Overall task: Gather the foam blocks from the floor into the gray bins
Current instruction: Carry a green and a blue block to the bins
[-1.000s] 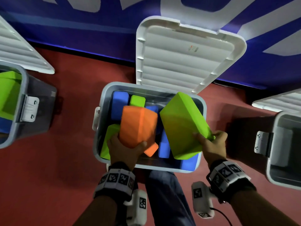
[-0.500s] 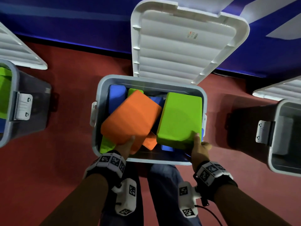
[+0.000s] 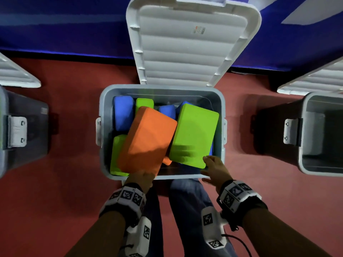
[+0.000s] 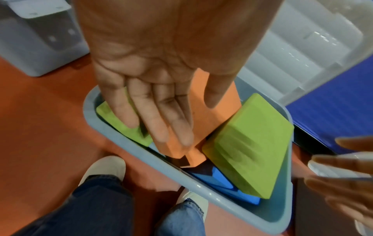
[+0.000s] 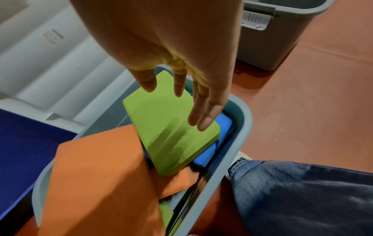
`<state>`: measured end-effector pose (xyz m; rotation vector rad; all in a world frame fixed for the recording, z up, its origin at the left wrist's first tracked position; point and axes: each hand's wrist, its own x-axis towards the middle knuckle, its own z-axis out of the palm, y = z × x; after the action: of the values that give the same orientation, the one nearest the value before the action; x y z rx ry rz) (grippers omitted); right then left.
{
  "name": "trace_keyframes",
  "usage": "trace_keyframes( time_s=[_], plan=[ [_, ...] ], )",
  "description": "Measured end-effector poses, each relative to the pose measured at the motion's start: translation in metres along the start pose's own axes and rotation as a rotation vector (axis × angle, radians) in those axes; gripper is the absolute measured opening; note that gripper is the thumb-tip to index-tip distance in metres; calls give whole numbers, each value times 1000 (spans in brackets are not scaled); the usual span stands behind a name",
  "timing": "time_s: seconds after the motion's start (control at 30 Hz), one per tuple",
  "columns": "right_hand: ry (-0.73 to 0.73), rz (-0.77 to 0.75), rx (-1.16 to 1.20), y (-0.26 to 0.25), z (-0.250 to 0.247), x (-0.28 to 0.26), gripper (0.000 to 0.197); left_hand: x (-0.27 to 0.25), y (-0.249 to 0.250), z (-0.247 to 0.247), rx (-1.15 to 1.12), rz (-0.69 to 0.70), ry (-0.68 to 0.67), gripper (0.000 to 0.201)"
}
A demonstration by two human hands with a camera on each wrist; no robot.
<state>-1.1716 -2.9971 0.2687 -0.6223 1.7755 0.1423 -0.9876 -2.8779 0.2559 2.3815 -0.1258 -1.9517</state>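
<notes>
Two large foam blocks, an orange slab (image 3: pixel 147 140) and a green slab (image 3: pixel 194 138), lie atop blue and green ones in the middle gray plastic bin (image 3: pixel 106 112). The left hand (image 3: pixel 142 178) rests flat-fingered on the orange; the right hand (image 3: pixel 213 168) hovers spread, empty. The right bin (image 3: pixel 304 164) looks empty, so more gathering probably remains.

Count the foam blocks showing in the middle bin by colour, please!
Green blocks: 3
Orange blocks: 2 (one big, one small piece peeking out underneath)
Blue blocks: at least 3, partly hidden under the others
Total: at least 8
</notes>
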Motion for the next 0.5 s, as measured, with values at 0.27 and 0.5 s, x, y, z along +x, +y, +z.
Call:
trace_keyframes(
  time_s=[0.27,0.5],
  plan=[
    [-6,-72,132,0,-15,-20,10,-24,43,3,-46,266,26,15],
    [116,-90,348,45,-3,-47,10,-41,42,-11,52,453,-41,8]
  ],
)
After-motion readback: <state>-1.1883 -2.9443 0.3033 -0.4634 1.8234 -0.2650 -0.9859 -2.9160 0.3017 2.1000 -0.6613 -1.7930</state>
